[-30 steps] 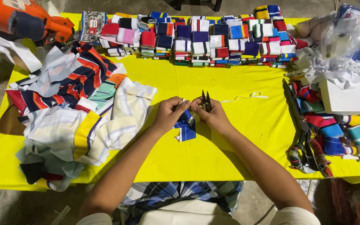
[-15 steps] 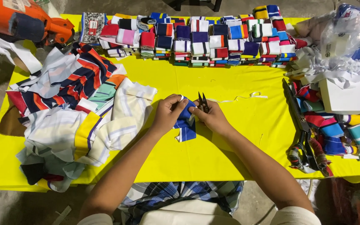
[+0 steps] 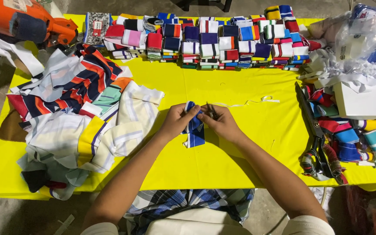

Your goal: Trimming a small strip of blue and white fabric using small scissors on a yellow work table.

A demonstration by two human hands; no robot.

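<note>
— What do you hold, item one?

— A blue-and-white striped fabric strip (image 3: 194, 128), at the middle of the yellow table (image 3: 240, 152). My left hand (image 3: 177, 122) pinches its upper end, fingers closed on it. My right hand (image 3: 220, 123) touches the same strip and grips small dark snips (image 3: 209, 111) (blades pointing up, barely visible).

— Item two, packages?

— A clear plastic bag (image 3: 364, 41) with coloured contents, far right corner; below it a plain white box (image 3: 364, 104). A grey patterned flat packet with a small red-and-white label (image 3: 95, 28) stands at the far left of the folded striped bundles (image 3: 223, 41).

— Remainder?

— Loose striped cloth pile (image 3: 75, 126) left; large scissors (image 3: 314, 139) right; orange machine (image 3: 27, 21) in the far left corner.
</note>
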